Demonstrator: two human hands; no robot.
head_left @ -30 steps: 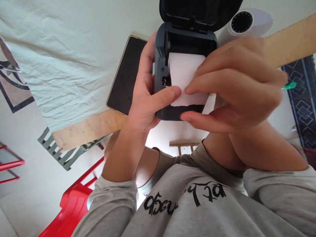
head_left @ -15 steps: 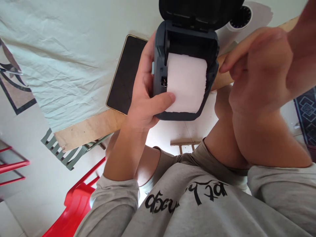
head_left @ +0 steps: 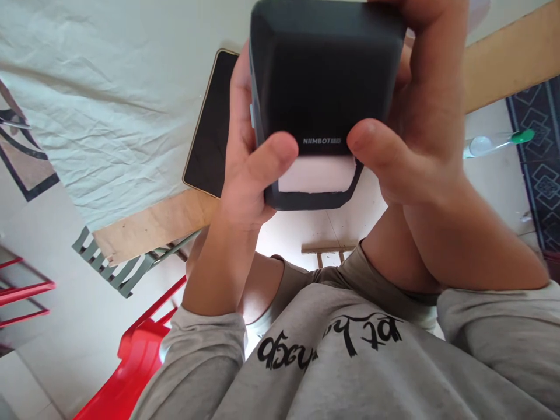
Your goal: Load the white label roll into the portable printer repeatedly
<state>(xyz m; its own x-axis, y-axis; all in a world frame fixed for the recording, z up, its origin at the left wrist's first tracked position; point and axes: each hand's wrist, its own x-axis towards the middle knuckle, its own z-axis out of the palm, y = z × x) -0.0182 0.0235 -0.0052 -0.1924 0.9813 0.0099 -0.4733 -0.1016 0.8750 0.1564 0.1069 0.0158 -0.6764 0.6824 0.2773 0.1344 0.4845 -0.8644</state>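
Observation:
A dark label printer marked NIIMBOT is held up between both my hands. Its black lid is swung down over most of the white paper roll, whose lower part still shows below the lid's edge. Around the printer's left side wraps my left hand, its thumb at the lid's lower left corner. My right hand grips the opposite side, thumb pressed at the lid's lower right corner. The fingers behind the printer are mostly hidden. Whether the lid is latched I cannot tell.
A black tablet-like slab lies on the cloth-covered table, left of the printer. Wooden boards edge the table. A red chair and a green slatted chair stand lower left. A clear bottle with a green cap is at right.
The printer's lid has swung down over the paper roll. My right hand has come in from the right and taken hold of the printer; the left keeps its hold.

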